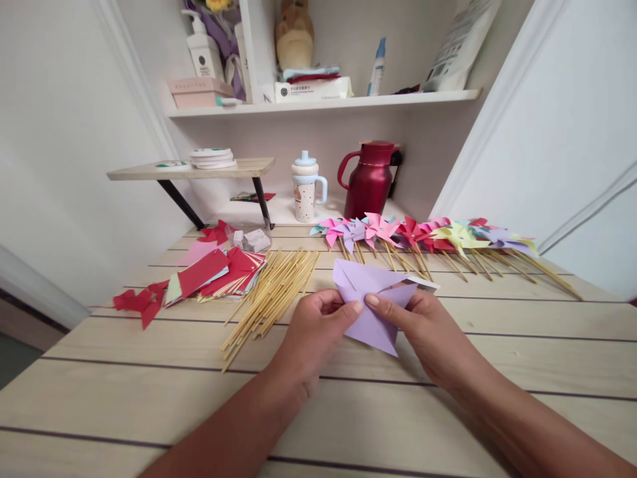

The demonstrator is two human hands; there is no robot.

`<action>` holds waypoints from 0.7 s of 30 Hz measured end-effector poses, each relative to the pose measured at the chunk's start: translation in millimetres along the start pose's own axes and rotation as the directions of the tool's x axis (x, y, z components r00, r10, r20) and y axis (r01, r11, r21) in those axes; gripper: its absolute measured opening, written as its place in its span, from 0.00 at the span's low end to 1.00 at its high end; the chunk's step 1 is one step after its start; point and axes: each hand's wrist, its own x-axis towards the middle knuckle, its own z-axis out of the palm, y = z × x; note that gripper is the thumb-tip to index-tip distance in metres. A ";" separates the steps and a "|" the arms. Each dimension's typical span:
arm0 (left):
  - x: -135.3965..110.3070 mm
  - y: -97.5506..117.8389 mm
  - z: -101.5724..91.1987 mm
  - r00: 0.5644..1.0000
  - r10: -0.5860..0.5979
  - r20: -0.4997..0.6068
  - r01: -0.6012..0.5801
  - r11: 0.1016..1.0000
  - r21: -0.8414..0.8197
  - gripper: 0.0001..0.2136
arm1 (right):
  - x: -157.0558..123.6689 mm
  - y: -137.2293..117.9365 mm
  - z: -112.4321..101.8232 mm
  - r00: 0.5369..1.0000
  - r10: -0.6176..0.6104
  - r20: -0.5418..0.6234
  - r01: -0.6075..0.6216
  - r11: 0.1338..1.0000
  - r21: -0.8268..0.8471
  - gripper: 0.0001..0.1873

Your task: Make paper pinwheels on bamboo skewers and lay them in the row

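A purple paper square [371, 279] with slits cut in from its corners is held up above the table between my two hands. My left hand [321, 325] pinches its left edge, thumb on the front and fingers behind. On the right side, my right hand [423, 325] grips the same paper with its thumb near the middle. A pale, pointed sheet or blade [423, 284] shows behind the paper by my right hand; I cannot tell what it is. Left of my hands lies a pile of thin wooden sticks [273, 299].
Finished paper pinwheels [383, 229] on sticks lie along the back right. Red and coloured paper sheets [233, 272], a red cut paper [144, 302] and small clear packets [256, 239] lie left. Behind stand a cup [304, 192], a red jug [371, 182] and a small raised shelf [249, 167].
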 end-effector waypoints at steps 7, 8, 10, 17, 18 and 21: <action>-1.3 -0.8 -1.3 0.999 -0.019 -0.040 0.018 1.000 -0.012 0.11 | 1.1 -0.8 -0.2 1.000 -0.002 -0.018 0.002 1.000 0.003 0.17; -1.2 -0.8 -1.1 0.999 -0.013 -0.047 0.013 1.000 -0.007 0.11 | 1.2 -1.2 0.1 1.000 -0.002 -0.015 0.002 1.000 0.001 0.17; -0.9 -0.9 -0.6 0.998 -0.002 -0.058 0.002 1.000 -0.001 0.12 | 1.1 -2.1 1.0 1.000 -0.001 -0.013 0.002 1.000 0.012 0.17; 0.7 -3.5 2.6 0.995 0.002 -0.096 -0.010 0.996 -0.088 0.13 | 2.2 2.8 2.6 1.000 -0.014 0.010 0.013 1.000 0.014 0.17; 1.1 -4.1 2.7 0.994 0.007 -0.106 -0.015 0.997 -0.072 0.13 | 2.3 4.0 2.7 1.000 -0.013 -0.001 0.013 1.000 0.007 0.17; 2.2 -5.5 2.8 0.994 0.022 -0.109 -0.026 0.999 -0.032 0.12 | 2.0 6.3 3.6 0.998 -0.014 -0.061 0.012 1.000 -0.025 0.18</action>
